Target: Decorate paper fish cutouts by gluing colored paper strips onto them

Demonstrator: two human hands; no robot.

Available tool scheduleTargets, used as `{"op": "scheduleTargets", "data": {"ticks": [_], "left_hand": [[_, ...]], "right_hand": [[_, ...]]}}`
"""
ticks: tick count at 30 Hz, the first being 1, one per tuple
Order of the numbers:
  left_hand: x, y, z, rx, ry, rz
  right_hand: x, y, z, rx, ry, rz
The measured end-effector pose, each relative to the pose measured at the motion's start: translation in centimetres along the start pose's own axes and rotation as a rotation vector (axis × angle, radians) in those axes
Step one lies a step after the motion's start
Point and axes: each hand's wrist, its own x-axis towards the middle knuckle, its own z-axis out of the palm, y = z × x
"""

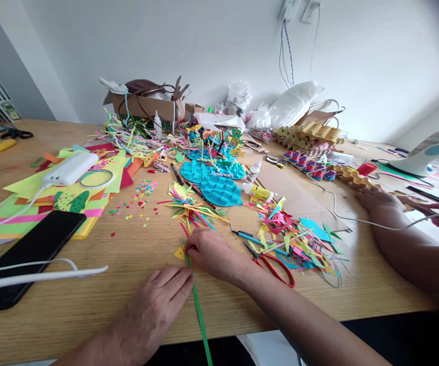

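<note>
My left hand [153, 305] lies flat on the wooden table [89, 300], fingers stretched beside a long green paper strip [200, 317]. My right hand [210, 254] pinches the top of that strip, next to a small yellow paper piece [180, 252]. A heap of coloured paper slivers [191, 207] lies just beyond my fingers. Red-handled scissors [274, 267] rest to the right of my right wrist.
A black phone [32, 254] with white cables, a white power bank [70, 169] on coloured sheets, blue paper craft [215, 180], glue bottles [258, 192], paper scraps [299, 241], egg cartons [311, 133] and a cardboard box [146, 104] crowd the table. Another person's forearms [406, 239] rest at right.
</note>
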Motion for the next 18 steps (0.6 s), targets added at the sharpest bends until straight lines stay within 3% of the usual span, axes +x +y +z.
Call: {"op": "scheduleTargets", "data": {"ticks": [9, 14, 18], "left_hand": [[-0.4, -0.2, 0.0, -0.008, -0.059, 0.031], [-0.5, -0.2, 0.0, 0.014, -0.07, 0.039], [-0.5, -0.2, 0.1, 0.017, -0.094, 0.039]], "right_hand": [[1.0, 0.1, -0.7, -0.048, 0.021, 0.012], [0.3, -0.3, -1.6, -0.05, 0.042, 0.015], [-0.3, -0.6, -1.3, -0.04, -0.011, -0.024]]}}
